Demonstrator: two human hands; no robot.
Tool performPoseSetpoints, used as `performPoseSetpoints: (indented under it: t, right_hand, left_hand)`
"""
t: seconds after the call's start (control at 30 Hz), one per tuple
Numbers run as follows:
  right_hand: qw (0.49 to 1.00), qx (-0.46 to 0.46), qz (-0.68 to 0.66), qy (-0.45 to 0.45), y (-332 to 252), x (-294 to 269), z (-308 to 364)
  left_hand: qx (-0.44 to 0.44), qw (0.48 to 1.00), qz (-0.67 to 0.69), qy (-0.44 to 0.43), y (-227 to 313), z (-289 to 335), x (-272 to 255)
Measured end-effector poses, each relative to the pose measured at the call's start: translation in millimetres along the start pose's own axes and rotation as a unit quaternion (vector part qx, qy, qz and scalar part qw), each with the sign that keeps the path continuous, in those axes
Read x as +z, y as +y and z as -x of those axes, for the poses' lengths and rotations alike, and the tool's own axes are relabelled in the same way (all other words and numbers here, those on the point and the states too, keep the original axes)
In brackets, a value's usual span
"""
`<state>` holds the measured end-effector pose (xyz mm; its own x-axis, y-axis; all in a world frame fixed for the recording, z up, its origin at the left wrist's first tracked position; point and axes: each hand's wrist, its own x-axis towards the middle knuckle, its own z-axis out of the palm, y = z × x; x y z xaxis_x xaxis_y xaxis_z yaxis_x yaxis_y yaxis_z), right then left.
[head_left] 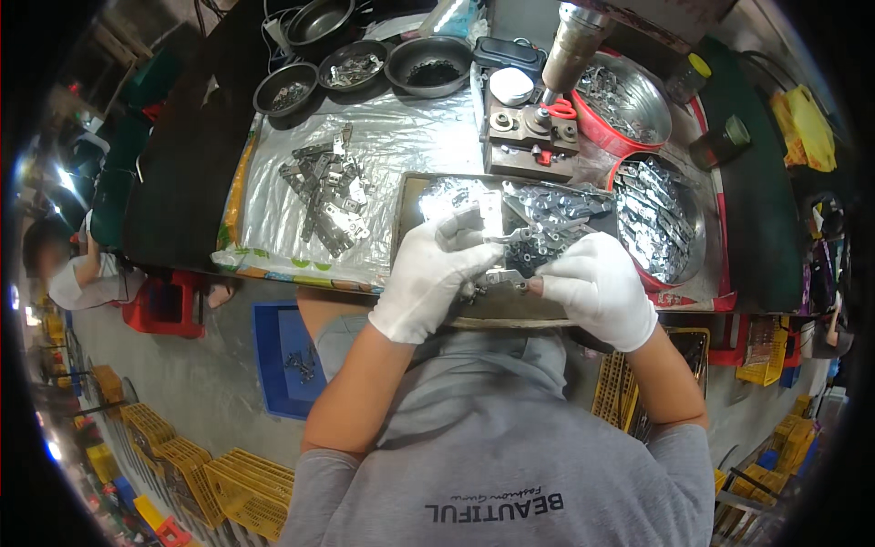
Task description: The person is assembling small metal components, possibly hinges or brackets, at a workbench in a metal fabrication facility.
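Note:
My left hand (pixel 428 273), in a white glove with bare fingertips, is closed on a shiny metal bracket (pixel 492 217) held upright over the tray. My right hand (pixel 597 287), gloved the same way, has thumb and fingers pinched at the end of a small metal piece (pixel 504 277) low between the hands. Whether the bracket and this piece are joined cannot be made out. Under both hands lies a shallow tray (pixel 406 205) of loose metal parts (pixel 556 205), with small dark pieces in its middle.
Left of the tray is a pile of metal brackets (pixel 333 196) on silvery sheeting. Dark bowls (pixel 428 68) of small parts stand behind. A press ram (pixel 574 46) hangs over a steel fixture (pixel 529 137); red-rimmed round tins (pixel 629 137) of parts stand at right.

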<state>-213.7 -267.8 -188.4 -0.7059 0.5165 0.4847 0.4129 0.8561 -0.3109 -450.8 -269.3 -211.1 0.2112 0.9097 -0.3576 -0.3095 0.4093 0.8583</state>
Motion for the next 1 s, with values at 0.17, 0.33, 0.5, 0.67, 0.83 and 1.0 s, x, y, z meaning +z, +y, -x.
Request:
performPoseSetpoints:
  t: [0.17,0.33,0.5,0.67,0.83,1.0]
  right_hand:
    - [0.983,0.133,-0.095,0.082,4,-12,-18]
    - [0.917,0.367,-0.159,-0.003,30,-10,-38]
    - [0.896,0.387,-0.215,0.019,68,-5,-34]
    - [0.761,0.487,-0.416,0.105,99,3,-41]
    - [0.816,0.481,-0.292,0.135,132,8,-50]
    - [0.758,0.496,-0.397,0.147,142,6,-56]
  left_hand:
    - [0.046,0.998,-0.01,-0.031,7,-13,7]
    - [0.047,0.996,-0.039,-0.069,21,-36,22]
    - [0.044,0.997,-0.012,-0.064,34,-59,41]
    - [0.082,0.993,0.039,-0.071,35,-111,47]
    - [0.156,0.976,-0.142,-0.061,39,-138,48]
    - [0.101,0.99,-0.091,-0.032,47,-138,58]
